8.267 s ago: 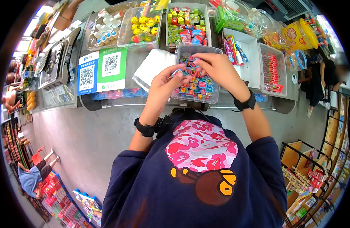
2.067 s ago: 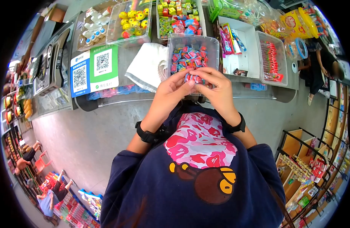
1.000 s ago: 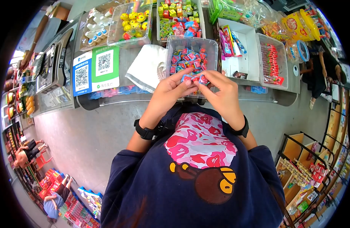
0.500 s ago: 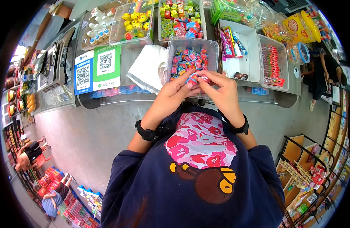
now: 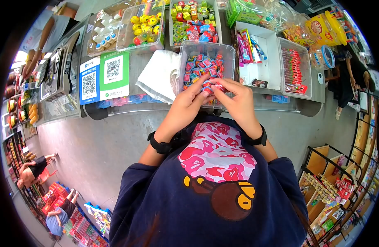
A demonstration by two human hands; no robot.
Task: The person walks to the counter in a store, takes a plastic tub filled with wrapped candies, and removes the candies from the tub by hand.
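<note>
While the left hand [image 5: 186, 103] and the right hand [image 5: 239, 101] meet over the six o'clock edge of a clear, rectangular plastic bin [image 5: 231, 61], they're both pinching a little cluster of small red-and-blue wrapped sweets [image 5: 207, 87], the exact count hidden behind the fingers. Multicoloured wrapped sweets [image 5: 204, 64] lie heaped inside that bin, twelve o'clock from the hands, with a white cloth [image 5: 156, 76] just beside it at ten and an open white cardboard box [image 5: 267, 64] at two!

The tub [image 5: 206, 47] is open above its far half, but left hand [image 5: 186, 103] and right hand [image 5: 239, 99] block its near rim
</note>
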